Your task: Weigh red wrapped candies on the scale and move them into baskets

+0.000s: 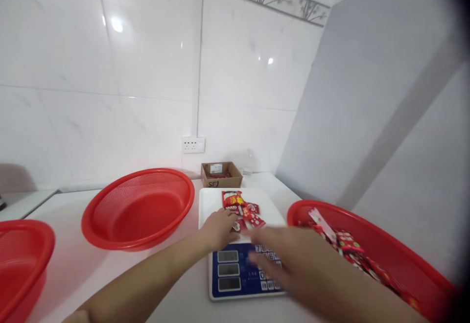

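Note:
A white scale (216, 205) with a blue keypad panel stands on the table, its pan facing the wall. Several small red snack packets (253, 209) lie in a loose pile on the pan. My left hand (220, 227) is at the near left side of this pile, fingers curled round a small red packet (239, 225). Above the keypad, smeared by motion, hovers my right hand (282, 254); its thumb is apart from the fingers and nothing shows in it. Part of the keypad is hidden beneath it.
On the right, a red basket (396, 244) holds many small packets. Another red basket (137, 210) stands left of the scale, and a further red basket (27, 259) is cut off at the left edge. Behind the scale sits a cardboard box (223, 182) by the tiled wall.

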Motion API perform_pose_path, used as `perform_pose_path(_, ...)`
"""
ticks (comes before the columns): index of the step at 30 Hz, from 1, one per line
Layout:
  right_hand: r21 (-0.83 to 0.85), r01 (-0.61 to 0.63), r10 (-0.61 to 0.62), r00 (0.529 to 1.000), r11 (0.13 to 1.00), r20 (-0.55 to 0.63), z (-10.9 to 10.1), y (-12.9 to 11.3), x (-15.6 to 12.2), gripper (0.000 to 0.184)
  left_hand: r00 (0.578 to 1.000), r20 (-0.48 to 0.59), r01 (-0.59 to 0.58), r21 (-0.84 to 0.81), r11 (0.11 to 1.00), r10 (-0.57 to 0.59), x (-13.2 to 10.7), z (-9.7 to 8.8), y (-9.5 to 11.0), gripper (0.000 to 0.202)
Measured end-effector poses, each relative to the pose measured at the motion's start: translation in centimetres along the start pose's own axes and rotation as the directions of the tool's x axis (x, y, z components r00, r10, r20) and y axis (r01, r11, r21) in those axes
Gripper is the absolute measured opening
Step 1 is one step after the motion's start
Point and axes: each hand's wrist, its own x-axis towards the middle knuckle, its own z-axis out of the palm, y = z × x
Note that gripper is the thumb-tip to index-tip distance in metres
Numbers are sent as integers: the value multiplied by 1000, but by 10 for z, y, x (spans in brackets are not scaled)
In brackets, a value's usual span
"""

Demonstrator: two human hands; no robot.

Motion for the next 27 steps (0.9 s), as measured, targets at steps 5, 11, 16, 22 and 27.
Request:
perform_pose_path(5, -281, 91, 33, 913, 955, 408, 18, 21, 75, 36, 998, 37, 49, -16, 999, -48, 7, 7, -2, 26)
perform_pose_path(11, -312, 61, 89, 890, 948, 447, 63, 47, 76, 44, 985, 24, 174, -187, 967, -173, 0, -4, -3, 19)
perform_pose_path(16, -206, 58, 35, 906, 977, 421, 72, 57, 75, 31, 935, 16, 306, -544, 781, -355, -3, -8, -18, 19)
perform_pose_path(22, -106, 17, 18, 948, 994, 319, 65, 63, 79, 28, 855, 203, 334, -920, 207, -478, 2, 1, -27, 4)
perform_pose_path(27, 228, 36, -70, 987, 973, 144, 59, 44, 85, 25, 837, 293, 242, -956, -168, -462, 7, 7, -17, 15)
